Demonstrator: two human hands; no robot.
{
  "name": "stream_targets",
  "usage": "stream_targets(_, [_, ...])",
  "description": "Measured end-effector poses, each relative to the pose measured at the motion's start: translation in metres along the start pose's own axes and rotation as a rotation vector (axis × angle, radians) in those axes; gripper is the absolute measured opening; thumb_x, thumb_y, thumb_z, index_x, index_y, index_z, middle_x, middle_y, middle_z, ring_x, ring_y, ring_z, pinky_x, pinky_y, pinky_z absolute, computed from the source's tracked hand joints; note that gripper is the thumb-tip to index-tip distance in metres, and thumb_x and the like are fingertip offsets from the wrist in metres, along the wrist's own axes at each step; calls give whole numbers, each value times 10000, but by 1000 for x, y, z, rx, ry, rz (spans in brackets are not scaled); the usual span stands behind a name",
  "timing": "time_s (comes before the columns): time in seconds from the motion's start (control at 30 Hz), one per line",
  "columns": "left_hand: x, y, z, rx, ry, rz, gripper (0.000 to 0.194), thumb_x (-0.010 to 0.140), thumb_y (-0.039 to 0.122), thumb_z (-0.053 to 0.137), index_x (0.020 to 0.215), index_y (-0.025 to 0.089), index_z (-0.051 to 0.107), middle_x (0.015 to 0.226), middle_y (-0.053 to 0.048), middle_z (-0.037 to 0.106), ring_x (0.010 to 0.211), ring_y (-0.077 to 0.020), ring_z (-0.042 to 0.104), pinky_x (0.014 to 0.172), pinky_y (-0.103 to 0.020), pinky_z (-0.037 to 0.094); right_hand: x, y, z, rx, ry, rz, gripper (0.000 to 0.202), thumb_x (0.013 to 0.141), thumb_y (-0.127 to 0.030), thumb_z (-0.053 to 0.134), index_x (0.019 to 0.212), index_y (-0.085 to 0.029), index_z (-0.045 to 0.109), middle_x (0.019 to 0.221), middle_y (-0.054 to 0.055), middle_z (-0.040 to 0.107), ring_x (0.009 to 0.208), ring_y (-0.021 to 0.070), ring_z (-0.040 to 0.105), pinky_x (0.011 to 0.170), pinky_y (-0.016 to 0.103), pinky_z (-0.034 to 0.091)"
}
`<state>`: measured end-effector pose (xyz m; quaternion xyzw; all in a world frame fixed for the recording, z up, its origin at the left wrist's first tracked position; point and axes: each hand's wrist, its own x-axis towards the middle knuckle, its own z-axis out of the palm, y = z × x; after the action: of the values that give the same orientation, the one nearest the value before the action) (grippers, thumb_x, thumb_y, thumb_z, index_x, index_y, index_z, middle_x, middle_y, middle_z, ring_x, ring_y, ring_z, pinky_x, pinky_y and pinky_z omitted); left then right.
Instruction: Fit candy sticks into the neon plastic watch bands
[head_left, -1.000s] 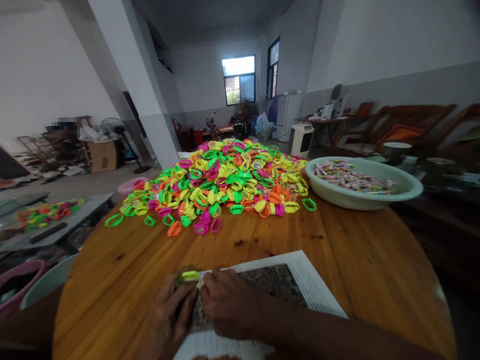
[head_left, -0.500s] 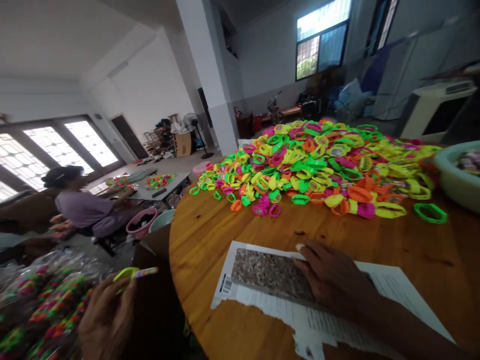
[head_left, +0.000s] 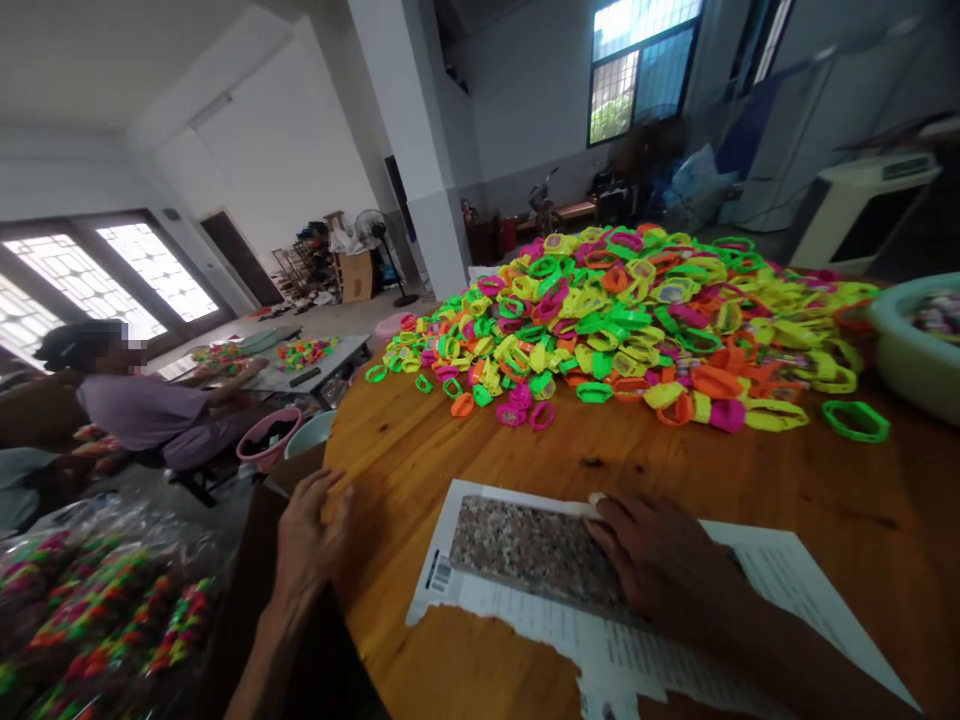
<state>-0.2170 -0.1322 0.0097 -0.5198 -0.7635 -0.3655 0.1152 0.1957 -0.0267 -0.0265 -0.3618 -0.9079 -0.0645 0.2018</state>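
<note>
My right hand (head_left: 667,560) lies over the right part of a speckled stone slab (head_left: 536,548), its fingers closed over the slab's edges. Beneath the slab is a printed sheet of paper (head_left: 776,550) with a torn near edge and a barcode at its left. My left hand (head_left: 311,530) hangs at the table's left edge, fingers apart, with nothing seen in it. Beyond both hands rises a big heap of neon plastic watch-like bands (head_left: 600,320) in green, yellow, orange and pink. One green band (head_left: 855,421) sits apart at the right.
A pale green basin (head_left: 915,340) stands on the round wooden table (head_left: 397,450) at the right. Clear bags of colourful pieces (head_left: 105,610) lie lower left. Further left, a seated person (head_left: 142,405) works at a low table (head_left: 330,370), near a pink tub (head_left: 270,440).
My left hand has let go of the yellow band with a colourful strip and moved right and up to the table's edge. My right hand stays on the slab. The view has shifted slightly.
</note>
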Motion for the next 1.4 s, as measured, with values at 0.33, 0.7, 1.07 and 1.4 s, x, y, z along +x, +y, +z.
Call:
stream_targets(0.33, [105, 72, 179, -249, -370, -9, 623, 775, 566, 587, 1194, 108, 639, 996, -131, 728, 886, -268, 676, 791, -388, 544, 1, -7, -14, 60, -23, 110, 151, 958, -211, 456, 974, -182, 604, 938, 71, 614, 845, 219, 529, 733, 362, 336])
stream_targets(0.7, [107, 76, 188, -222, -364, -8, 509, 820, 564, 518, 1047, 164, 734, 941, -86, 765, 909, -288, 683, 722, -340, 539, -2, -8, -6, 145, 3, 132, 70, 920, -188, 486, 916, -199, 555, 933, 53, 579, 827, 223, 505, 710, 368, 347])
stream_targets(1.07, [107, 75, 186, -181, -377, -47, 525, 806, 554, 539, 1085, 147, 718, 942, -84, 766, 879, -268, 703, 737, -336, 539, -1, -7, -3, 104, -9, 122, 47, 897, -202, 509, 910, -193, 554, 924, 61, 589, 821, 224, 516, 690, 363, 350])
stream_targets(1.4, [98, 77, 188, -155, -294, 137, 436, 900, 490, 484, 1031, 161, 738, 961, -95, 743, 847, -222, 661, 745, -322, 513, -2, -7, -6, 42, 70, 48, 141, 923, -170, 456, 915, -195, 594, 868, 68, 606, 795, 230, 534, 696, 370, 359])
